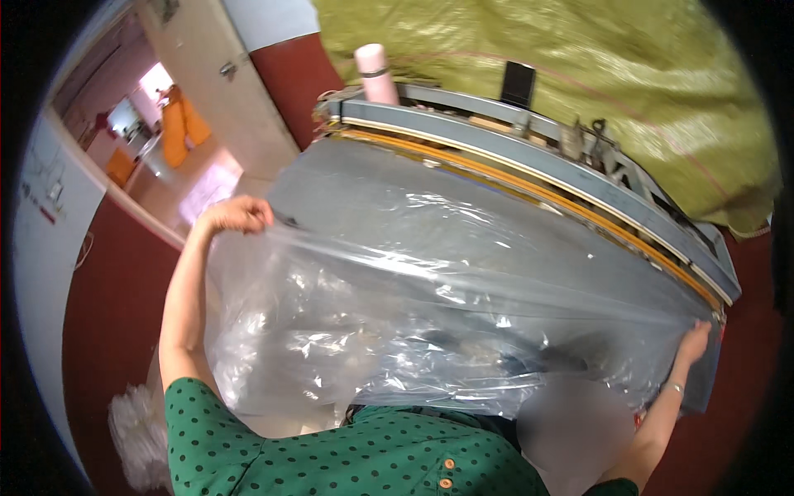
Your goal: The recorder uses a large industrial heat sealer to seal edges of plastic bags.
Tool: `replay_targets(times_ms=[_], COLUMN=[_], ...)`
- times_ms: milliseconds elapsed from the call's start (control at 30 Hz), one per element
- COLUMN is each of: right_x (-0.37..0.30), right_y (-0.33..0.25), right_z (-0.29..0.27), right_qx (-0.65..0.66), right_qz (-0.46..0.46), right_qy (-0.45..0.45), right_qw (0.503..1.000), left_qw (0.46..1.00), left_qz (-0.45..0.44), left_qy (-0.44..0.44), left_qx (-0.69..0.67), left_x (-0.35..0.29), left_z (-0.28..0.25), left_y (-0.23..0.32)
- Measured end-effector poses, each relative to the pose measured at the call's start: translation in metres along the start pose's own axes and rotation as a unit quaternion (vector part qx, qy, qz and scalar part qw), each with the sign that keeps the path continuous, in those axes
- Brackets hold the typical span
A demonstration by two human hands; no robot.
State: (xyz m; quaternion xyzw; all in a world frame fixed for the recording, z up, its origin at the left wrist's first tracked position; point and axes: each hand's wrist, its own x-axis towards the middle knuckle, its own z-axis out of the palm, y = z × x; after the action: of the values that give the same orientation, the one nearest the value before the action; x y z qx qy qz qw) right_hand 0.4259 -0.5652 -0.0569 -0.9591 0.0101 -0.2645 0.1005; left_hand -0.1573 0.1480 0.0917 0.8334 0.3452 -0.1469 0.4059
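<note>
A wide sheet of clear plastic film (pixel 389 318) is stretched between my two hands, over the near part of a grey work table (pixel 364 178) and down toward my body. At the upper left, my left hand (pixel 240 215) is closed on one corner of the film, above the table's left edge. Far to the right, my right hand (pixel 696 339) pinches the opposite end near the table's right edge. The film's top edge runs taut between them, with shiny creases below. Along the table's far side lies a long grey metal bar (pixel 496 153) with an orange strip (pixel 529 188) in front.
A pink bottle (pixel 376 74) stands behind the bar's left end. A dark phone-like slab (pixel 518 84) and scissors (pixel 597 136) are behind the bar. Yellow-green sheeting (pixel 538 33) hangs at the back. An open door (pixel 227 74) is at left; bundled clear plastic (pixel 136 434) lies lower left.
</note>
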Motion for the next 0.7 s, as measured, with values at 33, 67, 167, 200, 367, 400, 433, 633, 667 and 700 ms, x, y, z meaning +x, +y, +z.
replay_targets(times_ms=[33, 67, 167, 200, 367, 400, 433, 633, 667, 700], right_x=[0.003, 0.001, 0.003, 0.003, 0.010, 0.012, 0.014, 0.012, 0.014, 0.015], right_y=[0.004, -0.008, -0.007, -0.011, 0.037, 0.040, 0.043, 0.061, 0.067, 0.071], right_z=[0.007, 0.004, 0.008, 0.007, 0.023, 0.024, 0.023, 0.018, 0.019, 0.021], right_qx=[0.008, 0.010, 0.013, 0.033, 0.040, 0.026, 0.007, 0.064, 0.063, 0.067], right_qz=[-0.007, -0.002, -0.010, -0.004, -0.034, -0.014, 0.008, 0.037, 0.037, 0.037], right_qy=[0.018, -0.005, -0.011, 0.008, 0.116, 0.050, -0.014, 0.018, 0.020, 0.026], right_qw=[1.000, 1.000, 1.000, 0.999, 0.992, 0.998, 1.000, 0.997, 0.997, 0.997], left_qw=[0.997, 0.985, 0.780, 0.574, 0.798, 0.836, 0.892, 0.895, 0.893, 0.893], left_qz=[-0.020, 0.018, 0.094, 0.171, 0.365, 0.344, 0.297, 0.224, 0.214, 0.214], left_qy=[0.076, 0.171, 0.583, 0.718, 0.416, 0.367, 0.279, 0.302, 0.316, 0.315], left_qx=[0.017, 0.028, 0.204, 0.353, 0.239, 0.217, 0.195, 0.238, 0.239, 0.238], left_x=[-0.016, -0.031, -0.044, -0.040, 0.042, 0.073, 0.095, 0.134, 0.140, 0.145], left_z=[-0.021, -0.039, -0.040, -0.027, 0.098, 0.107, 0.110, 0.113, 0.111, 0.109], left_y=[-0.006, -0.018, 0.031, 0.048, 0.078, 0.047, 0.022, 0.006, 0.007, 0.009])
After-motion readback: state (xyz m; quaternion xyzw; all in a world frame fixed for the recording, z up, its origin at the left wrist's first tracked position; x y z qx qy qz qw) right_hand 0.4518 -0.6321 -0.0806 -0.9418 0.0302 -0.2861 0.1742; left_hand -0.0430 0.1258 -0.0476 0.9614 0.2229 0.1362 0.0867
